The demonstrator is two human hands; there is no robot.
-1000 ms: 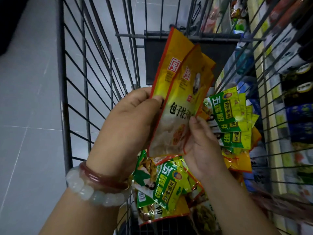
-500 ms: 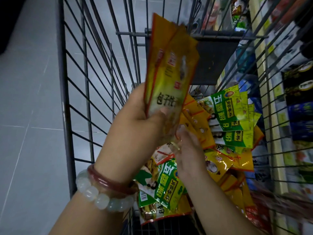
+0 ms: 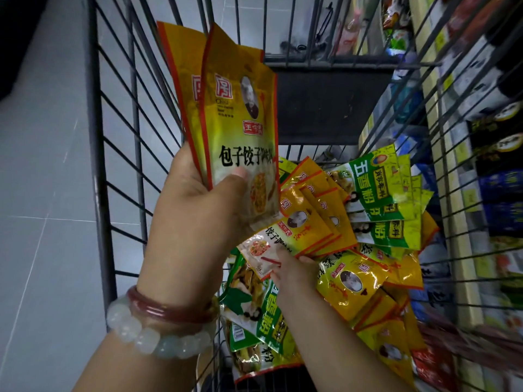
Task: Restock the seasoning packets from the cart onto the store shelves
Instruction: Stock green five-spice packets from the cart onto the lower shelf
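Observation:
My left hand [image 3: 198, 222] grips two yellow seasoning packets [image 3: 237, 114] upright above the wire cart [image 3: 113, 137], thumb pressed on the front one. Lower down, my right hand [image 3: 291, 271] reaches into the cart and pinches the near edge of another yellow packet [image 3: 285, 239] that lies on the pile. Around it lie several more yellow packets [image 3: 356, 281] and green five-spice packets [image 3: 379, 188]; a further green packet [image 3: 268, 315] sits under my right forearm. Most of my right hand's fingers are hidden beneath the packet.
Store shelves [image 3: 481, 137] with bottles and packaged goods run along the right, seen through the cart's wires. A dark flap [image 3: 325, 103] stands at the cart's far end. Grey tiled floor [image 3: 36, 193] lies to the left.
My right hand has let go of the held packets and dropped into the pile, taking a new yellow packet. My left hand keeps the two packets, now turned face-on.

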